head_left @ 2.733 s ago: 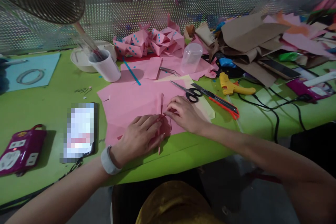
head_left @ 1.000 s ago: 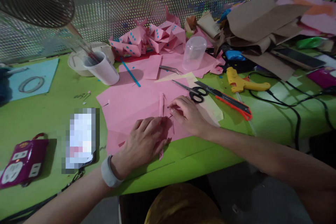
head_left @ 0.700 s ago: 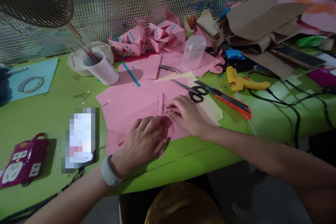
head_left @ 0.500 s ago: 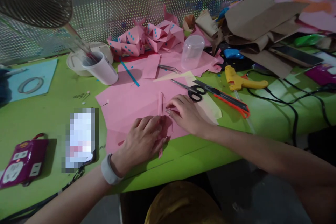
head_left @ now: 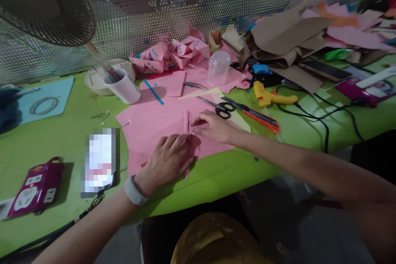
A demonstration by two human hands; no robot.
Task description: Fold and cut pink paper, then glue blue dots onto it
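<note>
Pink paper (head_left: 148, 121) lies on the green table, with a narrow rolled or folded pink strip (head_left: 186, 121) on top of it. My left hand (head_left: 168, 159) rests over the lower part of that strip, fingers bent and pressing it down. Just to the right, my right hand (head_left: 210, 126) has thumb and fingers pinched near the strip; what lies between them is too small to make out. Black-handled scissors (head_left: 224, 110) lie beyond my right hand, next to a box cutter (head_left: 256, 115) with an orange edge.
A yellow glue gun (head_left: 272, 95) with black cables lies at the right. Farther back stand a clear plastic cup (head_left: 219, 69), folded pink paper shapes (head_left: 154, 55) and brown paper (head_left: 287, 31). At the left are a white cup (head_left: 125, 87), a phone (head_left: 99, 161) and a purple box (head_left: 40, 185).
The view has turned slightly to the right, so the table items appear shifted. Both hands keep nearly the same places at the pink strip.
</note>
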